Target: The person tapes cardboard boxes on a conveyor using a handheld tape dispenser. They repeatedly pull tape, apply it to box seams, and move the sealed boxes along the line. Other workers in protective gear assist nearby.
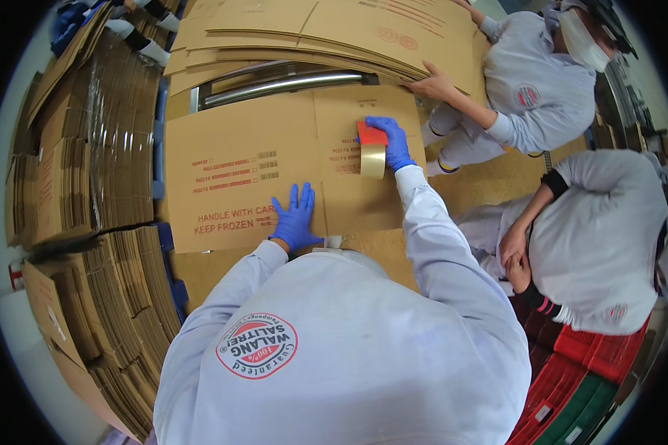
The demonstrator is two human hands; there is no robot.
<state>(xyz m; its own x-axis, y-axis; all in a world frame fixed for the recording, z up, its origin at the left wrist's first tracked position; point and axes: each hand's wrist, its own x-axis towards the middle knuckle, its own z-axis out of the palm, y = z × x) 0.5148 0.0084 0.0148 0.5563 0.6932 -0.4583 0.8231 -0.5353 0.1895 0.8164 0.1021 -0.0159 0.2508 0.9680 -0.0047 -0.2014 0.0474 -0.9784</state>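
Observation:
A flattened brown cardboard box (237,127) with red print lies in front of me. My left hand (295,219), in a blue glove, rests on its near edge with the fingers spread flat. In my right hand (395,142), also blue-gloved, is a red tape dispenser (372,134) carrying a wide roll of tan tape (372,162). The dispenser is over the right part of the cardboard; whether it touches the surface I cannot tell.
Beyond the cardboard are a metal roller (282,88) and a pile of flat cartons (334,37), where a co-worker's hand (436,83) rests. Another person (601,230) stands at right with hands together. Carton stacks (63,182) line the left; red crates (553,371) sit lower right.

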